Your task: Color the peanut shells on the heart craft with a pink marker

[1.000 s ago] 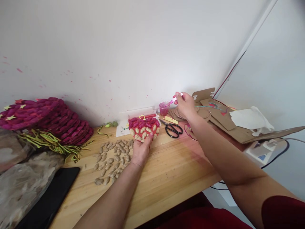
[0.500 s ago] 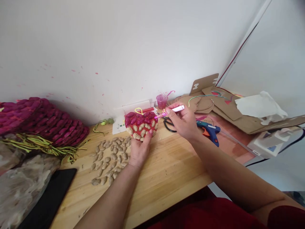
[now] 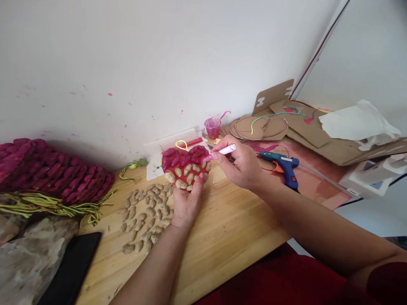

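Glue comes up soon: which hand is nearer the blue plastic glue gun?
Right. The right hand, holding a pink-tipped white brush, is just left of the blue plastic glue gun; the left hand grips the peanut-covered red heart farther left.

A wooden table (image 3: 222,228) carries loose peanuts (image 3: 146,216) at centre left, a peanut-covered heart (image 3: 184,163) just behind them, a blue glue gun (image 3: 281,163) at right, cardboard cutouts (image 3: 260,127) at upper right, and a black slab (image 3: 73,271) at lower left.

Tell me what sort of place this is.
Likely a home craft corner: a wooden table strewn with peanut shells, a glue gun, cardboard cut-outs, and a peanut-covered heart being painted with a brush.
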Tool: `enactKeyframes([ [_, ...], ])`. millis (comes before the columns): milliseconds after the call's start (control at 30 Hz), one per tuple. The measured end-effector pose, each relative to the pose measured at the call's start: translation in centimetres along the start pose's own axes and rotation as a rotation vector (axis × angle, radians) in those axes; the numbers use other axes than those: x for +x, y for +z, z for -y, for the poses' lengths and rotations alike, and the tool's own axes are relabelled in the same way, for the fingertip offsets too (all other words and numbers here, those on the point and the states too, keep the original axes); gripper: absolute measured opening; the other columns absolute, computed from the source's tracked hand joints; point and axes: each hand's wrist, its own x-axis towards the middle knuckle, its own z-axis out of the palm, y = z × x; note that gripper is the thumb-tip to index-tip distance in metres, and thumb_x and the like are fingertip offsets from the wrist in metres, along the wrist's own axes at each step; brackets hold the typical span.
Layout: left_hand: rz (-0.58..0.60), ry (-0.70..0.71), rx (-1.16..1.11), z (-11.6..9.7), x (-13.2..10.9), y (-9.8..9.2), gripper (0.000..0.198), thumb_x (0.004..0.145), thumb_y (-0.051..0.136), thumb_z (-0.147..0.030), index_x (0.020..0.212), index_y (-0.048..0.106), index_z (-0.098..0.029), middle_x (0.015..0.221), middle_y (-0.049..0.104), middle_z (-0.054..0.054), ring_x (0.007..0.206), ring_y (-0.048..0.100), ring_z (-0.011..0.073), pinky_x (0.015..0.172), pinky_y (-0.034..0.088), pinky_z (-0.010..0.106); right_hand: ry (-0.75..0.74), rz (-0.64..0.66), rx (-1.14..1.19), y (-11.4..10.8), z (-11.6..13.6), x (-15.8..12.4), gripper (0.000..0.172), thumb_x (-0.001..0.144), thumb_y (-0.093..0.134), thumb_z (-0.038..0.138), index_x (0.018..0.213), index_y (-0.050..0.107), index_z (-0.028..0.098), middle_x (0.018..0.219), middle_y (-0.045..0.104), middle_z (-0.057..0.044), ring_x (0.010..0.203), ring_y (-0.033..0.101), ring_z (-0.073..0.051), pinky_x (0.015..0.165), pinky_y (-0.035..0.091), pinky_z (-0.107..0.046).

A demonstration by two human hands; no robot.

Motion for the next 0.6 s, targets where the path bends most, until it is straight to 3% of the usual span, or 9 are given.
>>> enactKeyframes([
  [200,0.04,0.106,0.076,0.71,0.11,-0.33,0.03,0.09,0.077,-0.036,0.115,0.077,-0.018,0.122,0.08,0.012,0.118,0.073,0.0264,0.115,0.05,0.044,-0.078,-0.005,-0.016,0.25,-0.28,0.12,0.009,0.099,0.063,0.028,0.093,0.059,0.022,0.07,0.065,0.002,0.06,0.054,-0.012,0.057,0.038,-0.027],
  [600,0.008,0.112,0.119,0.6,0.24,-0.35,0.028,0.088,0.078,-0.041,0.102,0.077,-0.016,0.104,0.082,0.011,0.111,0.076,0.0283,0.105,0.057,0.044,-0.1,0.003,-0.031,0.17,0.07,-0.04,0.012,0.096,0.065,0.024,0.087,0.058,0.022,0.066,0.059,0.004,0.056,0.049,-0.011,0.055,0.036,-0.027],
])
